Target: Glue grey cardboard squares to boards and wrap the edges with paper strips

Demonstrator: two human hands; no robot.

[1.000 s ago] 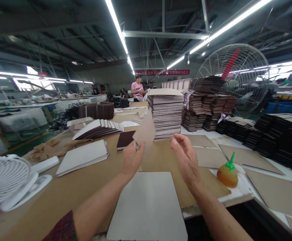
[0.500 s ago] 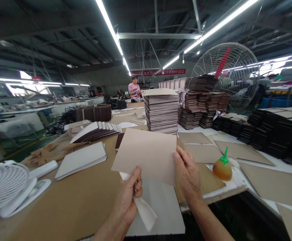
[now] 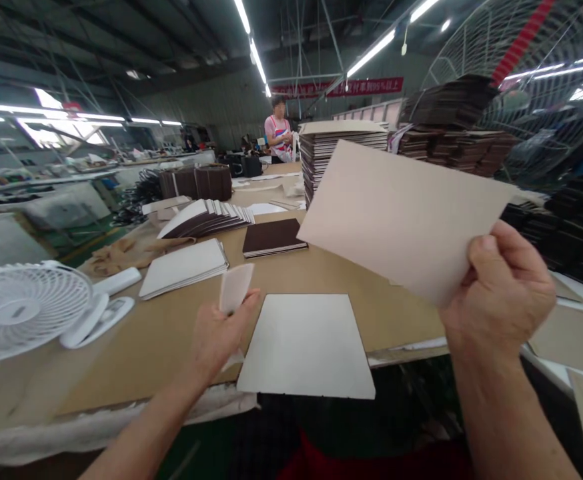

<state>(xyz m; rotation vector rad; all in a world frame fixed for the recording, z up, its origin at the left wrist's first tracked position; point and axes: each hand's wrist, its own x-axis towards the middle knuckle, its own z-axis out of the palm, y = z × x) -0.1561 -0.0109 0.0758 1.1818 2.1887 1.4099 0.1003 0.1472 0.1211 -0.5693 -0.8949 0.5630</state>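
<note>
My right hand (image 3: 499, 290) is closed on the lower corner of a beige cardboard sheet (image 3: 401, 217), held up tilted in the air at the right. My left hand (image 3: 217, 333) is closed on a small white strip of paper (image 3: 235, 287) above the brown table top (image 3: 136, 340). Between my hands a white board (image 3: 306, 345) lies flat at the table's front edge, overhanging it a little.
A white desk fan (image 3: 24, 310) lies at the left. A white stack (image 3: 184, 267), a dark brown board (image 3: 274, 237) and fanned boards (image 3: 206, 217) sit further back. Tall card stacks (image 3: 321, 143) and dark piles (image 3: 451, 127) stand behind. A person (image 3: 279, 130) works far off.
My right hand has carried the beige sheet up and to the right. My left hand has let go of the sheet and keeps only the white strip, moved left. The view has tilted down.
</note>
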